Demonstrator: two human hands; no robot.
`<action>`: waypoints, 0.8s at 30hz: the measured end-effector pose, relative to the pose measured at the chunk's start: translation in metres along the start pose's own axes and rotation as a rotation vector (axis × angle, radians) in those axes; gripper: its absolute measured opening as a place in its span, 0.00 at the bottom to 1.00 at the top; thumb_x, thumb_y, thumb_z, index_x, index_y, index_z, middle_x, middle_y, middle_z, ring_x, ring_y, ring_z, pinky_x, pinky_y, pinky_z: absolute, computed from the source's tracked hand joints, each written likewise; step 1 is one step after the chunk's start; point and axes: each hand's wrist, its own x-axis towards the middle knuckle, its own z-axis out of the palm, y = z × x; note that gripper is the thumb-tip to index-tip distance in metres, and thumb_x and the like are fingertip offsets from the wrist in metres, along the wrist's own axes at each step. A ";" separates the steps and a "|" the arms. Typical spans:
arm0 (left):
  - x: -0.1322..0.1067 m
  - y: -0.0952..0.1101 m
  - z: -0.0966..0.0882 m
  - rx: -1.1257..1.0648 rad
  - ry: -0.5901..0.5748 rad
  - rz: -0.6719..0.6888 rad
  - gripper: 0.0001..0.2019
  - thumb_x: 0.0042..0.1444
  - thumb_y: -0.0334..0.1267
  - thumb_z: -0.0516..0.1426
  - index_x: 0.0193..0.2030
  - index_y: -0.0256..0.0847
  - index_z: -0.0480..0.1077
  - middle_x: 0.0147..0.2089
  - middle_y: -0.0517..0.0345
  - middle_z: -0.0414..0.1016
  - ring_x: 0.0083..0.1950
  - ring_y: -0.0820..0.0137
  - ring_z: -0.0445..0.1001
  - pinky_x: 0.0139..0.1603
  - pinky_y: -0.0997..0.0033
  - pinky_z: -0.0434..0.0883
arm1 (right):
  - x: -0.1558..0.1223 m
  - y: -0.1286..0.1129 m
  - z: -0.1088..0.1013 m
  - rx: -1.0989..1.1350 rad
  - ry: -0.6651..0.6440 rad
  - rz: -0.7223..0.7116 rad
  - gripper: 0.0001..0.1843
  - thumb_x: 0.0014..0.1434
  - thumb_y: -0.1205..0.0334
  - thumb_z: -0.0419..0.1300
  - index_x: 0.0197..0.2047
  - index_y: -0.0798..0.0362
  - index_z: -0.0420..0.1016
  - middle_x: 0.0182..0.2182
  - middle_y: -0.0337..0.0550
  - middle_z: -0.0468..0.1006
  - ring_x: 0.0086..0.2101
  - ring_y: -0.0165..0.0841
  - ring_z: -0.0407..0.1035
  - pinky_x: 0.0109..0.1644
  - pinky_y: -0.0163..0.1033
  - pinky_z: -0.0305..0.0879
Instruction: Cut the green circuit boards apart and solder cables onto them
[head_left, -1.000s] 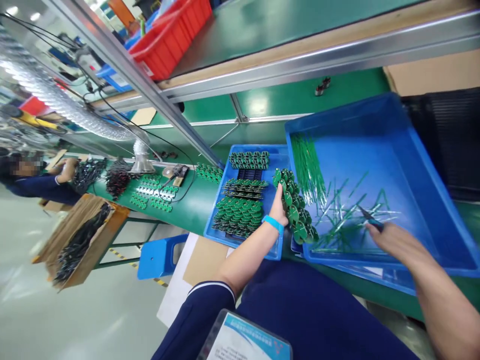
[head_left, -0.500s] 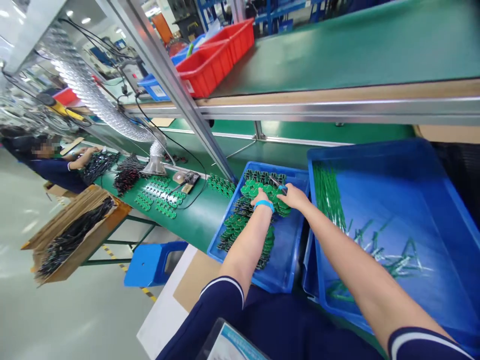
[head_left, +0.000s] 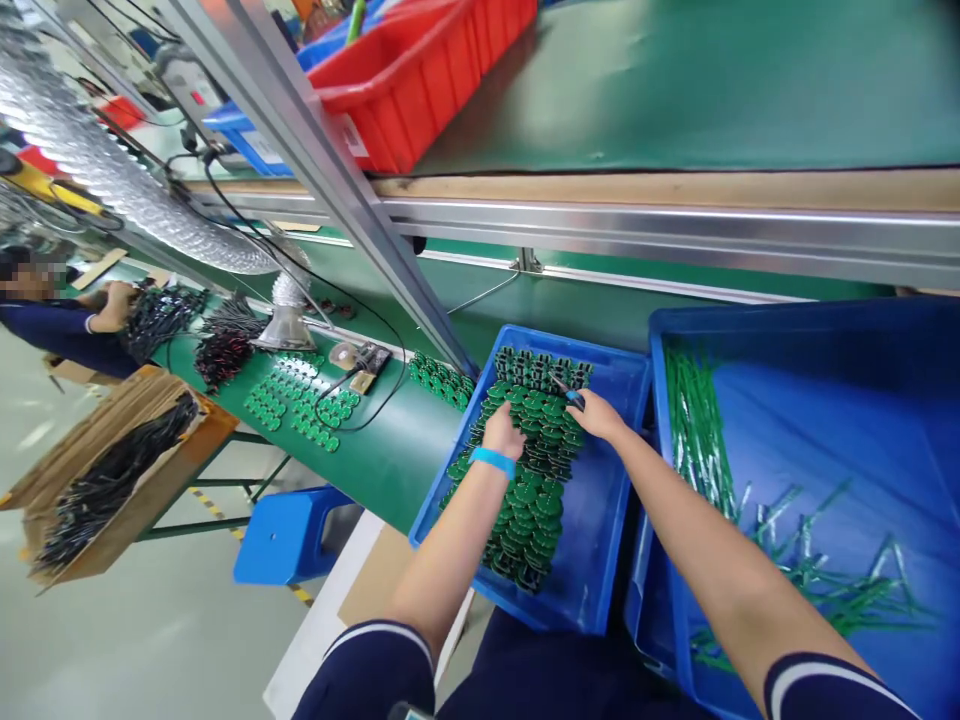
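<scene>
My left hand (head_left: 502,432), with a blue band at the wrist, is over the stacked green circuit boards (head_left: 531,500) in the shallow blue tray (head_left: 589,590). Its fingers are apart and I see nothing held in them. Closed around a small hand tool (head_left: 574,398), my right hand (head_left: 599,414) is at the right side of the stacks. The tool has a dark and blue handle and a thin metal tip pointing to the back row of boards (head_left: 525,368); its exact kind is not clear.
To the right, a large blue bin (head_left: 825,420) holds green strips (head_left: 694,430). More boards (head_left: 304,400) lie on the bench beside a fume duct hood (head_left: 286,328). A metal post (head_left: 330,150) and shelf edge rise ahead. A co-worker (head_left: 52,320) sits far left by dark cables.
My left hand has moved left and slightly toward me, away from my right hand, uncovering more boards. The right hand keeps the tool. The whole view has shifted closer.
</scene>
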 end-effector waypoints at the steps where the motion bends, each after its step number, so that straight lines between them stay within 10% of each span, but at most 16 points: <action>1: 0.002 0.002 -0.013 0.052 0.023 0.050 0.23 0.60 0.50 0.47 0.56 0.37 0.61 0.51 0.46 0.68 0.49 0.64 0.71 0.47 0.59 0.70 | -0.003 0.003 -0.001 0.009 0.020 -0.003 0.18 0.61 0.54 0.54 0.50 0.56 0.66 0.44 0.46 0.70 0.42 0.34 0.67 0.46 0.46 0.66; 5: 0.028 0.021 -0.044 0.374 0.051 0.405 0.22 0.61 0.48 0.45 0.59 0.41 0.58 0.58 0.48 0.63 0.60 0.66 0.63 0.58 0.66 0.62 | -0.015 0.011 -0.003 0.052 0.073 -0.007 0.19 0.59 0.54 0.56 0.50 0.57 0.65 0.43 0.46 0.70 0.42 0.35 0.67 0.47 0.47 0.65; 9: 0.062 0.029 -0.032 0.768 -0.152 0.666 0.19 0.55 0.49 0.55 0.51 0.43 0.68 0.57 0.52 0.66 0.62 0.65 0.58 0.63 0.67 0.52 | -0.027 0.009 0.006 0.108 0.103 0.065 0.18 0.60 0.53 0.54 0.48 0.57 0.66 0.39 0.44 0.72 0.38 0.32 0.68 0.44 0.44 0.66; 16: 0.100 0.023 -0.012 1.345 -0.315 0.791 0.22 0.51 0.55 0.55 0.46 0.42 0.72 0.50 0.47 0.70 0.55 0.56 0.61 0.58 0.57 0.54 | -0.044 0.000 0.022 0.229 0.111 0.130 0.17 0.60 0.54 0.54 0.48 0.56 0.66 0.35 0.42 0.72 0.35 0.31 0.69 0.42 0.43 0.67; 24: 0.090 0.041 0.008 1.568 -0.160 0.959 0.22 0.59 0.49 0.48 0.52 0.36 0.67 0.51 0.39 0.66 0.56 0.51 0.61 0.54 0.52 0.57 | -0.074 -0.012 -0.002 0.408 0.262 0.165 0.20 0.55 0.57 0.55 0.50 0.56 0.65 0.44 0.50 0.71 0.46 0.39 0.66 0.51 0.46 0.61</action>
